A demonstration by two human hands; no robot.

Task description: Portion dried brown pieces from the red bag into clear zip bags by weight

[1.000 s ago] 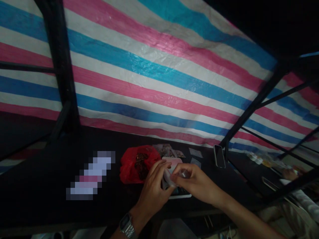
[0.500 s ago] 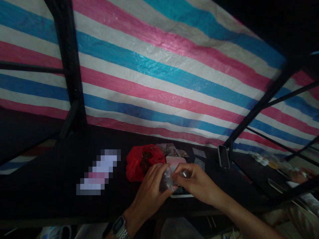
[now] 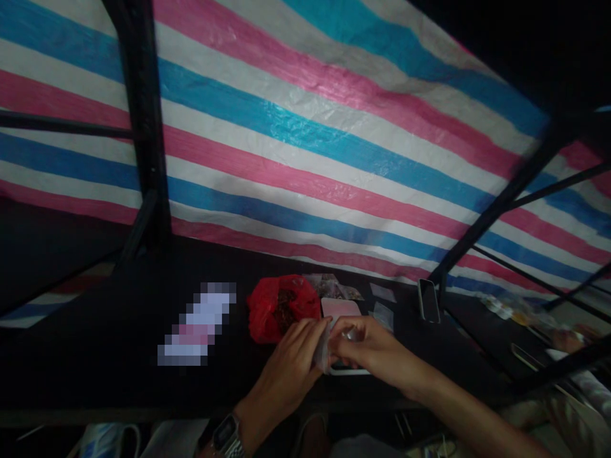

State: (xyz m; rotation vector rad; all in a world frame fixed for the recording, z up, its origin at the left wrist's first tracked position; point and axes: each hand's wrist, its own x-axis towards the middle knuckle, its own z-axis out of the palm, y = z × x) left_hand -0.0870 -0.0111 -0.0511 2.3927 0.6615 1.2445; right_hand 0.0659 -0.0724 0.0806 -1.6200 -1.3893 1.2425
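My left hand [image 3: 296, 356], with a watch on its wrist, is closed on a small clear plastic bag [image 3: 323, 350]. Close beside it, my right hand [image 3: 367, 346] has its fingers curled at the bag's edge, around a small shiny rounded thing [image 3: 352, 334] that looks like metal; its full shape is hidden. Under both hands is a pale flat-topped device [image 3: 341, 308] like a small scale, partly covered. Left of it sits an open red plastic bag [image 3: 262, 312] with brown dried bits [image 3: 286, 302] inside.
Filled clear packets [image 3: 329, 286] lie behind the scale-like device, with flat clear bags [image 3: 383, 315] to its right. A phone [image 3: 429, 300] leans by a black frame post [image 3: 442, 280]. A blurred-out item [image 3: 198, 324] lies left on the black table. Another person's hand [image 3: 566, 340] shows far right.
The clear bag has turned more edge-on in my left hand. My right hand stays beside it, its fingers slightly shifted. The whole view has moved a little.
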